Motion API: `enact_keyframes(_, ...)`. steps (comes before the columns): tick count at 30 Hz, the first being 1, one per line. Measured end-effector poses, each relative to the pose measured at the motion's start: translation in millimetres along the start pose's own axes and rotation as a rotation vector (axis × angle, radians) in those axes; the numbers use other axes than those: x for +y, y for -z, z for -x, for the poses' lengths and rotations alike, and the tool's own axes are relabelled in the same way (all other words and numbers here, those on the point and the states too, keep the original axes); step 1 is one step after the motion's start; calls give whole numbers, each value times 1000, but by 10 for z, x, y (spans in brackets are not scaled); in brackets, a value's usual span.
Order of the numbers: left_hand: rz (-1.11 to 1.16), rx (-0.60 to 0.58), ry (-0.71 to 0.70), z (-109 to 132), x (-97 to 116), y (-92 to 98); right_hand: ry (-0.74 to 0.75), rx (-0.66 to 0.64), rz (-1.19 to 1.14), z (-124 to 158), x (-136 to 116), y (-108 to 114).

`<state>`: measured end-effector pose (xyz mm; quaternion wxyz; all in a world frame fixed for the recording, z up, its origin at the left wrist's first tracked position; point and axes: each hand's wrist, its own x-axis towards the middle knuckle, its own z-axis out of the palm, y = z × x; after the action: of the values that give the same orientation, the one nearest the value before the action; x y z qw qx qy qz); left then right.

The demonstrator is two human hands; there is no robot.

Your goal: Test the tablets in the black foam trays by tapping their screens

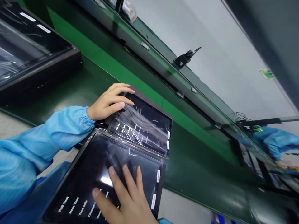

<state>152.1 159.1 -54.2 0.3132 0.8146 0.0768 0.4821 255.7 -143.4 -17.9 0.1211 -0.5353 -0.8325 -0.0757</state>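
Two black touch panels with white lettering lie in front of me, each under clear film. My left hand [109,101], in a light blue sleeve, rests with its fingers stretched over the near left corner of the far panel [142,124], which sits on the green conveyor belt [196,168]. My right hand [123,196] lies flat, fingers spread, on the glossy face of the near panel [93,174], which overlaps the belt's front edge.
A larger black framed panel [35,53] sits on the belt at upper left. Along the belt's far side runs a green rail [149,59] with a black clamp [185,57]. At right, another person's blue sleeve [273,143] is over more panels.
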Motion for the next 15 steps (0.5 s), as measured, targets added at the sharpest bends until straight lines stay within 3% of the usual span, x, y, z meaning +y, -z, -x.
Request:
enact_keyframes(8, 9, 8, 14, 0, 11, -6, 65, -99, -26, -193, -96, 78)
enact_keyframes(11, -2, 13, 19, -4, 19, 11, 78, -76, -50, -214, -63, 122)
enact_keyframes(13, -14, 25, 30, -13, 14, 24, 19, -36, -91, -153, 28, 174)
enact_keyframes(15, -38, 41, 39, -10, 11, 39, -155, 16, -180, -42, 163, 236)
